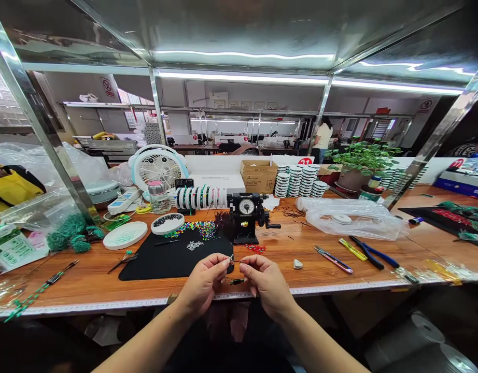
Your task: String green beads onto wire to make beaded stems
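Note:
My left hand (206, 282) is closed in a pinch, with a small silvery piece (232, 257) at the fingertips, too small to name. Opposite it, my right hand (267, 284) pinches the end of a thin dark cord (237, 261) that spans the short gap between both hands. Below the fingers hangs a small black and green piece (236, 281), partly hidden. Both hands are above the table's front edge, by the right corner of a black mat (145, 264). Colourful beads (200, 229) and a little pile of whitish beads (195, 245) lie on that mat.
Behind the mat stands a black hand-cranked winder (247, 220) with a dial and a row of cord spools (200, 198). Rightward lie scissors (334, 259), a yellow cutter (352, 249) and blue-handled pliers (373, 254). A white dish (125, 235) is leftward. A measuring tape (324, 289) runs along the edge.

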Demonstrator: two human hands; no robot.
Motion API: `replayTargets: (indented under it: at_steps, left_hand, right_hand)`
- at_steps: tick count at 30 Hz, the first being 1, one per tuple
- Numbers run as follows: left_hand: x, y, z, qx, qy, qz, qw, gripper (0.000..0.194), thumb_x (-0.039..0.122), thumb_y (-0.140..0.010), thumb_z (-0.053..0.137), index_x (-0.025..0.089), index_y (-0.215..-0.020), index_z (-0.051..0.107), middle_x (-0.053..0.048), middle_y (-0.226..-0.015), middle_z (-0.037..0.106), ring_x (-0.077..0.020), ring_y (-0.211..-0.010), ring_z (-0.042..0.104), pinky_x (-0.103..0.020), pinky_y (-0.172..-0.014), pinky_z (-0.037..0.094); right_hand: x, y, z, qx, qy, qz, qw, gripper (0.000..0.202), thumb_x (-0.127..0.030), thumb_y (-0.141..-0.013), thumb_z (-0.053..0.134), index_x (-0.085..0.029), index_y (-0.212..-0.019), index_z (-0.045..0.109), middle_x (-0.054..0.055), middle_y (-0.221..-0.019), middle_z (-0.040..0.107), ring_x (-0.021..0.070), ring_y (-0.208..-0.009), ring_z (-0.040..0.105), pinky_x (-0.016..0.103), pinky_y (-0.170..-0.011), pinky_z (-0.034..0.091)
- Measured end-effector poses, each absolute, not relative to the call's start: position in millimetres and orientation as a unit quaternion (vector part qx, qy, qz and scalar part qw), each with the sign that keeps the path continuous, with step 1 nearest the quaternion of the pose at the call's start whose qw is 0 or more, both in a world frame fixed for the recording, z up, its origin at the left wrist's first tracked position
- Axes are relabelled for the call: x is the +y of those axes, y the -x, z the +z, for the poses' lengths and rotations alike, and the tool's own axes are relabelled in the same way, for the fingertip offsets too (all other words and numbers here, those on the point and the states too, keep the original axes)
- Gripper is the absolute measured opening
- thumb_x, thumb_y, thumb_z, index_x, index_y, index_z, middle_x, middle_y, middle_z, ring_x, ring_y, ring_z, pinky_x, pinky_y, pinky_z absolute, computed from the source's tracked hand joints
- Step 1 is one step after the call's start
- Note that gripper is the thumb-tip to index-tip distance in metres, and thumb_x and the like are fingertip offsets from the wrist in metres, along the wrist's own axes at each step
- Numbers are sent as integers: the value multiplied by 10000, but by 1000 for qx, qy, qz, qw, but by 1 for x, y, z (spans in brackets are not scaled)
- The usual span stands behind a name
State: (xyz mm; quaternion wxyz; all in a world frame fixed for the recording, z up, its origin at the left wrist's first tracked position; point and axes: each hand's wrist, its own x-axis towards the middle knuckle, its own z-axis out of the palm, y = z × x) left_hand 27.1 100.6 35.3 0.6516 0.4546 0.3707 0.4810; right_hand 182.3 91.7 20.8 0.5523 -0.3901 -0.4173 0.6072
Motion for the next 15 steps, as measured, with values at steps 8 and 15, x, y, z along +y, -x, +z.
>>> replayTargets:
  at_steps: [8,15]
  left_hand:
    - [97,-32,34,389,-482,454,641,238,350,-729,687,133,-721,589,48,-567,429,-68,-529,299,-202,-505,236]
    - [98,-30,33,402,-532,454,592,225,355,-746,677,135,-742,630,42,-600,455,-80,-572,324,-207,-536,256]
  right_hand:
    - [90,-168,25,-380,354,611,597,263,-356,-660,757,-137,-738,634,-59,-552,478,21,-412,282,165,-363,202]
    - [93,-177,28,-475,356,548,589,194,-328,-722,704,-142,-713,647,-1,-674,606,103,-645,509,225,-629,403]
